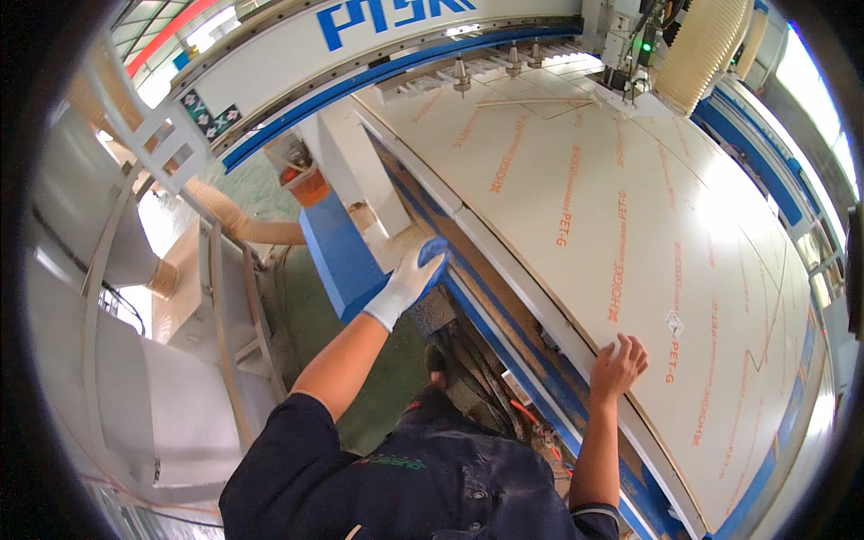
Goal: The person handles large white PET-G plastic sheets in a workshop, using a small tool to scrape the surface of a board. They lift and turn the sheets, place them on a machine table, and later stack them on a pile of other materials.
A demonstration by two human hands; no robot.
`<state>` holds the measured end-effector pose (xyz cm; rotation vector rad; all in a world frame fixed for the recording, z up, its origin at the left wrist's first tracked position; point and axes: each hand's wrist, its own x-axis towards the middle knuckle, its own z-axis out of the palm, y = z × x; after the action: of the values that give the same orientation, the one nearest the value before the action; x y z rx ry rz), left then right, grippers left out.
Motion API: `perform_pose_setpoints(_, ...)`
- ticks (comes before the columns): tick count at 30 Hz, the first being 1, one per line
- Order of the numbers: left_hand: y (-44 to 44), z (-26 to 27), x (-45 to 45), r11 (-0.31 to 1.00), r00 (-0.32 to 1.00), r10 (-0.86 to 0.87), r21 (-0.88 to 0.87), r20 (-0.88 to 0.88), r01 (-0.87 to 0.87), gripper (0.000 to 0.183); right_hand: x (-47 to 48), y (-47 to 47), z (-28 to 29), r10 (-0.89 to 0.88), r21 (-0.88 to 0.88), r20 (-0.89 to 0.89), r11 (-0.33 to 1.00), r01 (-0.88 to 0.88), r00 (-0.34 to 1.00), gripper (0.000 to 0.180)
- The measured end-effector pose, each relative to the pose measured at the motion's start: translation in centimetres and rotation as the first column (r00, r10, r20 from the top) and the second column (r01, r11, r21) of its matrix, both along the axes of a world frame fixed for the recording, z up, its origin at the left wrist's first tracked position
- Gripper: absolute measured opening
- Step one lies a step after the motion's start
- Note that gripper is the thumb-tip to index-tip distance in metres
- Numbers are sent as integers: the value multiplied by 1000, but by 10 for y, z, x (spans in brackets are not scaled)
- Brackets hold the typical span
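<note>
My left hand (pixel 413 278) wears a white knit glove with a blue coated palm. It is at the dusty corner of the machine's white side bracket (pixel 385 236), next to the blue side rail; its fingers are partly hidden, and no held thing shows. My bare right hand (pixel 617 368) rests with bent, slightly spread fingers on the near edge of a large pale panel (pixel 540 223), which bears rows of orange print. The panel lies flat on the bed of a CNC router, and thin cut lines cross parts of it. A white-grey bed edge (pixel 513 256) runs below the panel.
A white and blue gantry (pixel 432 40) spans the far end, with several tool holders (pixel 462 74) beneath it. The spindle head (pixel 621 54) and a ribbed dust hose (pixel 702 54) stand at upper right. An orange bin (pixel 307 187), another hose (pixel 270 231) and cables (pixel 482 385) are near the floor.
</note>
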<state>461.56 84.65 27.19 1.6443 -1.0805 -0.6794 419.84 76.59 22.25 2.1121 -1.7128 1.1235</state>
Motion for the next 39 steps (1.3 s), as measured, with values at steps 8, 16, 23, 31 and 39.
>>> perform_pose_setpoints(8, -212, 23, 88, 968, 841, -69, 241, 537, -75, 71, -2, -4, -9, -289, 94, 58, 954, 283, 956, 26)
perform_pose_setpoints(16, -430, 20, 161, 926, 664, -120, 324, 738, -193, 80, 6, -4, -8, -519, 102, -76, 845, 525, 851, 27)
perform_pose_setpoints(23, -538, -9, 210, 950, 476, -82, 214, 875, -230, 72, 6, -10, -8, -569, 137, -132, 801, 583, 812, 31)
perform_pose_setpoints(31, -512, 16, 215, 930, 299, -227, 298, 927, -217, 40, 7, -9, -8, -545, 145, -147, 814, 563, 826, 37)
perform_pose_setpoints(39, -473, 10, 227, 908, 379, -178, 300, 908, -291, 37, 3, -9, -13, -527, 96, -84, 841, 533, 846, 38)
